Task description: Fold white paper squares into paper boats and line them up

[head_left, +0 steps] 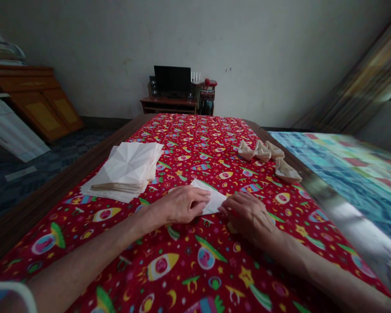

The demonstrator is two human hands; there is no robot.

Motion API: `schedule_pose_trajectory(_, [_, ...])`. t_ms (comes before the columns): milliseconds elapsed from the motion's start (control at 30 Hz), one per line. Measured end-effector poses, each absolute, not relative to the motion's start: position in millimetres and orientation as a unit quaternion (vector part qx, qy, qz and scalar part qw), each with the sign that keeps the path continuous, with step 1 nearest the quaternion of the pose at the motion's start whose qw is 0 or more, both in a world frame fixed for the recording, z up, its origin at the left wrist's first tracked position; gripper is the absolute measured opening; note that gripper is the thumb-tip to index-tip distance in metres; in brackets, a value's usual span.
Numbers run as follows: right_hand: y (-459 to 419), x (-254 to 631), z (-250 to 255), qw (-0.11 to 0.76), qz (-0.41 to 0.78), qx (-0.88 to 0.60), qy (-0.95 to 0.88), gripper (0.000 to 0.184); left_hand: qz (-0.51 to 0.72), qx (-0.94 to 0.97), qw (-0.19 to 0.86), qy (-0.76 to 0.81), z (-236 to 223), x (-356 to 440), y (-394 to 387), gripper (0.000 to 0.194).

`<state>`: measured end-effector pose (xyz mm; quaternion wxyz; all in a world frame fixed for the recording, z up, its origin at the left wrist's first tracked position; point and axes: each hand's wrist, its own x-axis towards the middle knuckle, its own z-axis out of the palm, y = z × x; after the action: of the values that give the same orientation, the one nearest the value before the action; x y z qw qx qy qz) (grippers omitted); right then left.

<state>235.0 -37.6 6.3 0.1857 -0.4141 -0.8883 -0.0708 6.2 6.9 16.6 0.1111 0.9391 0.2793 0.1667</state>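
A folded sheet of white paper (pixel 215 201) lies on the red patterned cloth between my hands. My left hand (pixel 187 203) rests on its left part, fingers curled together and pressing the paper. At the paper's right corner, my right hand (pixel 247 213) pinches the edge between thumb and fingers. To the left lies a stack of creased white paper sheets (pixel 130 163), with some folded pieces at its near side. Several folded paper boats (pixel 263 152) stand at the right edge of the cloth.
The red cloth (pixel 195 269) covers a long table with a dark wooden edge (pixel 94 167). Beyond it a monitor (pixel 172 79) stands on a small desk. A bed with a blue patterned cover (pixel 339 174) is on the right, a wooden cabinet (pixel 39 102) on the left.
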Motion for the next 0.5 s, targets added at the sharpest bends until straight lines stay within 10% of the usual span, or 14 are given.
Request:
schedule_pose_trajectory(200, [-34, 235, 0, 0.208, -0.113, -0.453, -0.86, 0.018, 0.181, 0.931, 0.111, 0.298, 16, 12, 21, 0.018])
schedule_pose_trajectory(367, [-39, 244, -17, 0.215, -0.195, -0.481, -0.827, 0.035, 0.196, 0.904, 0.081, 0.372, 2, 4, 35, 0.077])
schedule_pose_trajectory(500, [-32, 254, -31, 0.243, -0.186, -0.443, -0.843, 0.04, 0.174, 0.904, 0.1, 0.379, -1, 1, 43, 0.082])
